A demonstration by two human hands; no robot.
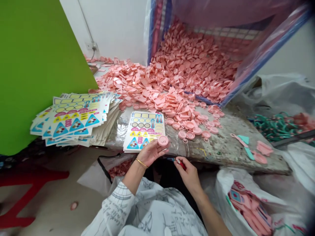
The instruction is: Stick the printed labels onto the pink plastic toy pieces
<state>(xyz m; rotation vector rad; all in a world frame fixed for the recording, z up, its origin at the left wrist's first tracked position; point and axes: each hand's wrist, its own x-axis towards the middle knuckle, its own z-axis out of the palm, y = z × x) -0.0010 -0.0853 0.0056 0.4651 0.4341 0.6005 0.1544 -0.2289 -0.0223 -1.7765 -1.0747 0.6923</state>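
Between the fingers of my left hand [151, 152] is a round pink plastic piece [162, 141] with small slots in its face. It is raised just over the lower right corner of a sticker sheet stack [145, 126], printed with blue triangles, yellow shapes and circles. My right hand [188, 173] is closed around a small red-handled tool [181, 164] near the table's front edge; its tip is too small to make out. Loose round pink pieces [190, 135] lie on the table beyond my hands.
A large heap of pink parts [169, 98] spills from a tipped, plastic-lined crate [265, 62]. More sticker sheets [73, 121] are piled left beside a green panel [36, 65]. A bag of pink parts [248, 203] stands below right. A red stool [27, 186] is at lower left.
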